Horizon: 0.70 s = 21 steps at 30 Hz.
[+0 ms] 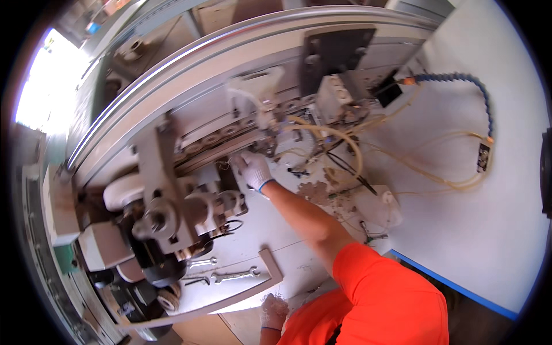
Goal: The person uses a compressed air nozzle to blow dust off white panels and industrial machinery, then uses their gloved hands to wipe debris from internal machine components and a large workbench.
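Observation:
My right hand (252,169), in a white glove with a blue cuff edge, reaches deep into a machine beside its metal guide rail (221,150). Its fingers are bent together at the rail, close to some thin curly shavings (224,165); what they grip is hidden. Low in the view, near my body, my gloved left hand (273,315) is closed around a pale clump of curly shavings (276,300). Left of my right hand stands the machine's motor and spindle assembly (161,221), with a dark block beside my fingers.
Two wrenches (236,275) and a hex key (196,281) lie on the machine bed, inside a raised edge strip (270,267). Yellowish hoses (356,152) and dark cables loop right of my arm. A blue segmented hose (486,98) hangs by the white panel (512,172).

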Tool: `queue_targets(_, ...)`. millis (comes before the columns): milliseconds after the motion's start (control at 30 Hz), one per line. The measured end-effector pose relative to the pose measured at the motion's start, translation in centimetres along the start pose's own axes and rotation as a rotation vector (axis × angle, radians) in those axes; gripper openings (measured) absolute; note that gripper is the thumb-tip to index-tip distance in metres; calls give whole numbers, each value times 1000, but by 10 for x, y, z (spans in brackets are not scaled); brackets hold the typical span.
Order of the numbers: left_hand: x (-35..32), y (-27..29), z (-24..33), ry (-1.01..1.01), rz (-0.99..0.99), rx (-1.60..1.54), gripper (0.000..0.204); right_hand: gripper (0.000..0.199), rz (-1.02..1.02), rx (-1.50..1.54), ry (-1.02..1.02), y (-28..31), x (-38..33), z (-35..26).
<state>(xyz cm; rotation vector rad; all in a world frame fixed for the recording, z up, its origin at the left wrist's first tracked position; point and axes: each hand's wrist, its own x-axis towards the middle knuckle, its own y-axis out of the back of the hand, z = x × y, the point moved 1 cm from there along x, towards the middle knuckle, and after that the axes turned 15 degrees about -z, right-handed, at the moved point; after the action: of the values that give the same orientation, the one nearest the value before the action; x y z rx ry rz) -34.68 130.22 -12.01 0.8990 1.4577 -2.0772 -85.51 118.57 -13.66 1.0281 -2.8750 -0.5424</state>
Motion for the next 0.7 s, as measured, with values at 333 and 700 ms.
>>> queue_targets(333,26,-74,40,126,324,153,26,18,877,890,-151,211,-117,45)
queue_targets(700,41,-41,45,109,26,812,26,9,701,1103,156,339,-18,116)
